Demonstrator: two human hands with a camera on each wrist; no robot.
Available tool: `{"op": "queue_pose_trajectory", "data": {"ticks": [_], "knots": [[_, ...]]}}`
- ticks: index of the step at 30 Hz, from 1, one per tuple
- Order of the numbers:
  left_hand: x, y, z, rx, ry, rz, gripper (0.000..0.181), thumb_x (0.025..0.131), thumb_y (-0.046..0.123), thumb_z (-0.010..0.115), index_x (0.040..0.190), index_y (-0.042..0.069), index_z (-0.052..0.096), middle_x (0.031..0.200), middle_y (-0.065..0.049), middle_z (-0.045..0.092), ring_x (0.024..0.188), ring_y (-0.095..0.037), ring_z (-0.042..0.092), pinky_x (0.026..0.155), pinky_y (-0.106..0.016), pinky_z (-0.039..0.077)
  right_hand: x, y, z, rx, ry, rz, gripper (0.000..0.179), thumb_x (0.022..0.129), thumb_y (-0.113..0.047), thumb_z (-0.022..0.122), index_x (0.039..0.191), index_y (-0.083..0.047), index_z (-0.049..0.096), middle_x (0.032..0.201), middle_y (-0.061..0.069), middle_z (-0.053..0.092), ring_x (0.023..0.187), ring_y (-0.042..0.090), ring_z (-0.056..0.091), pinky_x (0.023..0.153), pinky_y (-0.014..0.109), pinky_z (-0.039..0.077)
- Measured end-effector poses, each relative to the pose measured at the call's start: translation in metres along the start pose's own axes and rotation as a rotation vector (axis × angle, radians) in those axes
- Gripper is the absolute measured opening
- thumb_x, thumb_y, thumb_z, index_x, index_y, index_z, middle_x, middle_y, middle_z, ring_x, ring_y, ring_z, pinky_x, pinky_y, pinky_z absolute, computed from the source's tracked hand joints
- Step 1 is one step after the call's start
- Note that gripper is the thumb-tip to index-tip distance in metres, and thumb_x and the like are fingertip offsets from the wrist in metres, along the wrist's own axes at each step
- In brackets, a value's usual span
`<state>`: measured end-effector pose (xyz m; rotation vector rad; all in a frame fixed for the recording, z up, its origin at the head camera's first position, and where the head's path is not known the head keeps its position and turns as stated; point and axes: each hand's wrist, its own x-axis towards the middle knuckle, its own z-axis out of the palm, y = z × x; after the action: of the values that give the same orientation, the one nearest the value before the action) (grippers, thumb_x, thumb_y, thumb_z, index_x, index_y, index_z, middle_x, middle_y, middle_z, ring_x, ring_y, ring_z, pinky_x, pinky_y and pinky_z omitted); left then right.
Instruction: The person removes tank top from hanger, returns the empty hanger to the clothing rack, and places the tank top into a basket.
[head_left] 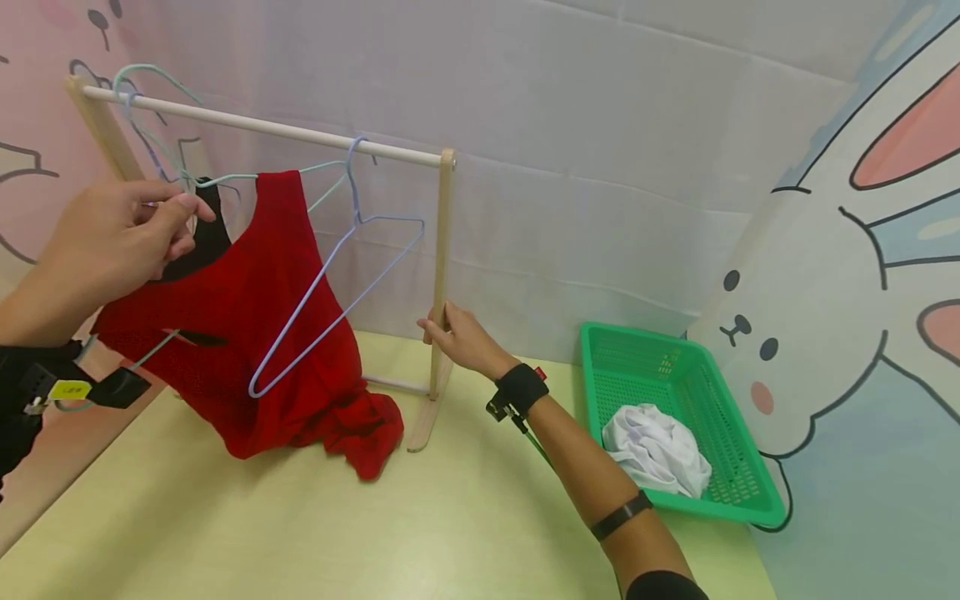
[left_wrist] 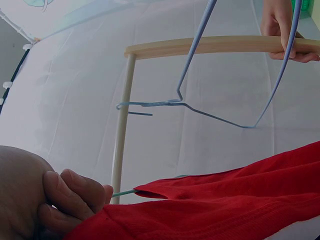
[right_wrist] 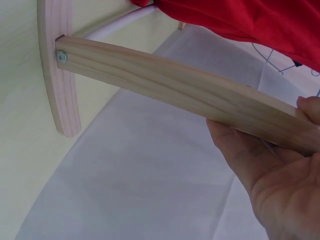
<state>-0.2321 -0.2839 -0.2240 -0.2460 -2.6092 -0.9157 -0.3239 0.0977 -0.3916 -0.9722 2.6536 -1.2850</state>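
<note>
My left hand (head_left: 112, 237) pinches a mint-green hanger (head_left: 238, 177) just below its hook, and the hook arches over the rack's white rail (head_left: 270, 127). From that hanger drapes a red sleeveless garment (head_left: 277, 283), its lower end bunched on the table. My right hand (head_left: 474, 343) holds the rack's wooden upright (head_left: 442, 233), with fingers and thumb around it in the right wrist view. A lavender-blue hanger (head_left: 355, 187) hangs bare from the rail between the garment and that upright. In the left wrist view, red cloth (left_wrist: 210, 210) lies close beside my curled left fingers.
A green plastic basket (head_left: 720, 375) with white cloth (head_left: 656, 450) inside stands to the right on the pale yellow table (head_left: 465, 525). Behind the rack hangs a white curtain (head_left: 562, 192). More hangers hook over the rail's left end. The rack's wooden foot (head_left: 426, 423) rests on the table.
</note>
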Motion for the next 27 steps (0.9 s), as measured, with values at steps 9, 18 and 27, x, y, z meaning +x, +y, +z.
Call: {"op": "queue_pose_trajectory", "data": {"ticks": [9, 18, 27], "knots": [[-0.015, 0.001, -0.003, 0.028, 0.054, 0.04, 0.04, 0.116, 0.029, 0.045, 0.122, -0.003, 0.067, 0.066, -0.009, 0.051, 0.051, -0.021, 0.044, 0.045, -0.027, 0.038, -0.001, 0.001, -0.003, 0.015, -0.015, 0.001, 0.017, 0.115, -0.015, 0.049, 0.108, -0.001, 0.056, 0.114, 0.021, 0.073, 0.133, 0.032, 0.065, 0.09, 0.034, 0.049], [-0.031, 0.002, -0.005, 0.017, 0.049, -0.018, 0.043, 0.116, 0.037, 0.043, 0.128, 0.004, 0.067, 0.07, -0.011, 0.055, 0.058, -0.025, 0.05, 0.048, -0.025, 0.044, -0.002, 0.003, -0.004, 0.023, -0.007, -0.019, 0.015, 0.115, -0.015, 0.05, 0.107, -0.003, 0.056, 0.11, 0.018, 0.074, 0.13, 0.034, 0.066, 0.085, 0.032, 0.047], [-0.04, 0.001, -0.009, 0.041, 0.056, -0.045, 0.045, 0.116, 0.04, 0.042, 0.12, 0.004, 0.068, 0.067, -0.009, 0.054, 0.052, -0.024, 0.047, 0.043, -0.034, 0.035, -0.001, 0.003, -0.003, 0.016, 0.007, -0.016, 0.018, 0.114, -0.02, 0.053, 0.108, -0.004, 0.057, 0.103, 0.017, 0.073, 0.103, 0.031, 0.07, 0.082, 0.032, 0.048]]}}
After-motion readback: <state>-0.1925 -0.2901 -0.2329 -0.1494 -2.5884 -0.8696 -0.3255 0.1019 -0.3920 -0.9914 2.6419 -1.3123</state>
